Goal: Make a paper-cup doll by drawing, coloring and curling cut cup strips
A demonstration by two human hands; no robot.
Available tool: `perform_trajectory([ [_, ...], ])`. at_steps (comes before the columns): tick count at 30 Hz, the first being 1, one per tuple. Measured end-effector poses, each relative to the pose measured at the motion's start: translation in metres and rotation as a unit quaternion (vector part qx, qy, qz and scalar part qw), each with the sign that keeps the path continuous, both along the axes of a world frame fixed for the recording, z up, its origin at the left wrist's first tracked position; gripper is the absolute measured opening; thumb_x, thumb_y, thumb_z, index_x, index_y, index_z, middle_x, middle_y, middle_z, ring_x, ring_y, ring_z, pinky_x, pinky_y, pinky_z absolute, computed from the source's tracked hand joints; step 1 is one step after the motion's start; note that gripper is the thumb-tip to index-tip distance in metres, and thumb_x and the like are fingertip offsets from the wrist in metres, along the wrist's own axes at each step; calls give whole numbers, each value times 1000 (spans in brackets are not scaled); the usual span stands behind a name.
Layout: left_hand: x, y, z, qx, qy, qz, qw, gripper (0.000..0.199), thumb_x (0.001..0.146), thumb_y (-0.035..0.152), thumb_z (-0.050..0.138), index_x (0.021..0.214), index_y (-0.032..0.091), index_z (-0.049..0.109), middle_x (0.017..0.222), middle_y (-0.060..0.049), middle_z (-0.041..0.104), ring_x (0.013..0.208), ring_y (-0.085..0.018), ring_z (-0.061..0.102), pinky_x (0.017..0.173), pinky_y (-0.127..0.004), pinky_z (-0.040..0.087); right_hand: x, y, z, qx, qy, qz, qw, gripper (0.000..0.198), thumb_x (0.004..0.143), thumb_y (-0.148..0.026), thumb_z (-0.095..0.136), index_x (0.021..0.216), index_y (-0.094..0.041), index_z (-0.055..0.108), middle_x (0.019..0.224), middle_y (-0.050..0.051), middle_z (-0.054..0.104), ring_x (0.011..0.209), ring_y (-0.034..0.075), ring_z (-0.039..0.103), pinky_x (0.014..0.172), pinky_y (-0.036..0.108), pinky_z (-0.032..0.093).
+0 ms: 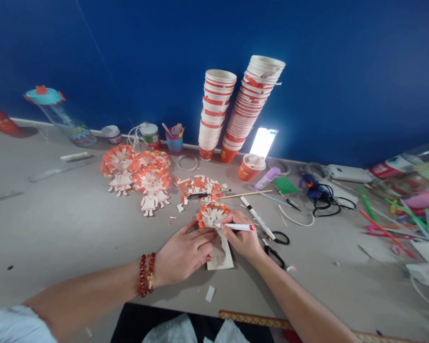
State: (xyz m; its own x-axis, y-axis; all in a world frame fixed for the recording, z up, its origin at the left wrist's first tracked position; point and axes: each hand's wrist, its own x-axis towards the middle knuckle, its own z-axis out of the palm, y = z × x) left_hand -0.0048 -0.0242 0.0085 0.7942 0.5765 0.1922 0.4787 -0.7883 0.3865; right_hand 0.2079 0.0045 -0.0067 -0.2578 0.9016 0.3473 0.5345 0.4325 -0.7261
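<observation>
My right hand [241,236] is closed around a white marker [238,227] with a red end, its tip down on a paper figure. The figure's pale face [210,216] is ringed by curled orange and white paper strips. Below the face, a cream paper piece [227,259] with drawn lines lies partly under my hands. My left hand [189,250] rests flat on the paper's left side, fingers stretched toward the marker tip. Beside my right hand lie another white marker [257,216] and black-handled scissors [273,255], partly hidden. Finished-looking paper dolls [150,188] with orange hair lie to the left.
Orange and white paper scraps [200,188] lie beyond the figure. Two tall paper cup stacks [216,114] lean near the blue wall, by a lit phone [263,141] and a purple glue stick [268,177]. A glue gun [311,186] and several colourful straws [388,233] are at right.
</observation>
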Motion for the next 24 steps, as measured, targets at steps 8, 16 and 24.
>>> perform_trajectory([
  [8,0,0,-1,10,-1,-1,1000,15,96,26,48,106,18,56,136,-6,55,133,-20,42,116,-43,21,0,0,0,4,-4,-3,1000,11,79,-15,54,70,-23,54,69,0,60,71,19,55,70,31,41],
  [16,-1,0,0,9,9,1,1000,16,97,28,47,107,18,56,137,-5,55,133,-19,42,116,-42,20,1,-1,-3,15,12,-7,1000,13,82,-16,51,69,-22,52,66,-1,56,67,17,53,68,30,40],
  [24,0,-1,0,2,-3,1,1000,17,97,27,46,107,18,57,136,-6,55,133,-21,42,117,-44,20,-1,-1,-1,9,-2,-8,1000,12,80,-16,53,70,-22,53,67,-1,59,69,18,55,69,30,40],
])
